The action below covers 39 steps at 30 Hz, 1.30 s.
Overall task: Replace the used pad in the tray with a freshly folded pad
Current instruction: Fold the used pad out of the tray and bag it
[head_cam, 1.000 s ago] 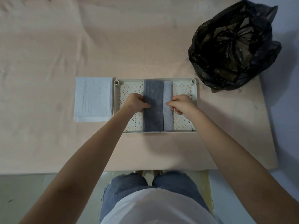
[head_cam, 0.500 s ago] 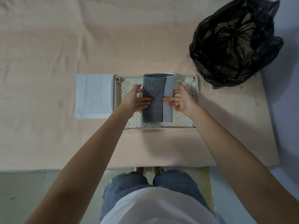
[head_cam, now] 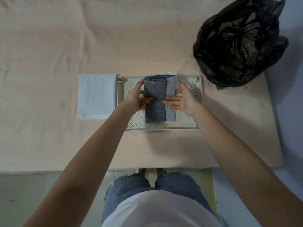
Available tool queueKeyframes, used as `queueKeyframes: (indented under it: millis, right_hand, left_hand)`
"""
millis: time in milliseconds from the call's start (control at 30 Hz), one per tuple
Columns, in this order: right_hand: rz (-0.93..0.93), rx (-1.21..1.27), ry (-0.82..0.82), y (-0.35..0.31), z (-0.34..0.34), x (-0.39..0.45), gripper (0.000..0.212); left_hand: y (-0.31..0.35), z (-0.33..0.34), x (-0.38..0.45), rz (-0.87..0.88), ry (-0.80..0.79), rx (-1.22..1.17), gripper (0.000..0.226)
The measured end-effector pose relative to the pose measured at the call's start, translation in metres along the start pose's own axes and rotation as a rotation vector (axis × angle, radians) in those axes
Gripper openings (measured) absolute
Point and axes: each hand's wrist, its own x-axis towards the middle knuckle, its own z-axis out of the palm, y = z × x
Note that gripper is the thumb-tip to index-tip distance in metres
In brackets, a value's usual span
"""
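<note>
The used grey pad [head_cam: 155, 110], folded into a long strip, is tilted up over the cream perforated tray [head_cam: 199, 104]. Its far end is raised and shows the rolled layers, while its near end is low by the tray's front. My left hand [head_cam: 137, 97] holds the pad's left edge, with the thumb at the side and the fingers across the front. My right hand [head_cam: 183, 99] holds the right edge the same way, its fingers laid flat on the lighter grey layer. The fresh white folded pad [head_cam: 96, 95] lies flat just left of the tray.
An open black rubbish bag [head_cam: 237, 41] stands at the back right, just beyond the tray's far right corner. The tray and the white pad lie on a beige cloth-covered table [head_cam: 65, 46]. The table's right edge runs near the bag.
The grey pad lay flat in the tray under both hands. Both hands have since taken its side edges and tipped its far end up off the tray.
</note>
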Motion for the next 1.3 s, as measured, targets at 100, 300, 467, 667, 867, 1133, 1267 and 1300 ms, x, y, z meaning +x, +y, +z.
queueKeyframes:
  millis: [100, 300, 467, 667, 867, 1133, 1267, 1300]
  right_hand:
    - [0.031, -0.047, 0.003, -0.002, 0.000, 0.000, 0.062]
    - [0.140, -0.057, -0.092, -0.012, 0.001, -0.008, 0.060]
    - [0.184, 0.066, -0.122, -0.017, 0.003, -0.010, 0.070]
    - [0.201, 0.149, -0.090, -0.013, -0.003, -0.005, 0.072]
    - [0.174, 0.094, -0.090, -0.006, -0.004, -0.004, 0.066]
    - [0.123, 0.056, -0.182, -0.004, -0.010, -0.012, 0.026]
    - [0.065, -0.108, -0.103, -0.005, -0.007, -0.014, 0.022]
    - [0.040, -0.185, -0.063, -0.005, -0.006, -0.015, 0.025]
  left_hand:
    - [0.000, 0.000, 0.001, 0.001, -0.029, -0.007, 0.042]
    - [-0.002, -0.003, 0.002, 0.018, -0.080, -0.054, 0.034]
    - [-0.007, -0.004, 0.001, 0.040, -0.101, -0.083, 0.035]
    - [-0.010, -0.005, -0.002, 0.061, -0.130, -0.098, 0.030]
    - [0.000, -0.004, -0.008, 0.016, -0.054, 0.070, 0.044]
    - [-0.007, -0.012, -0.021, -0.119, -0.222, -0.193, 0.020]
    - [-0.012, -0.014, -0.021, -0.008, -0.121, 0.068, 0.037]
    - [-0.013, -0.013, -0.021, 0.042, -0.108, 0.146, 0.043]
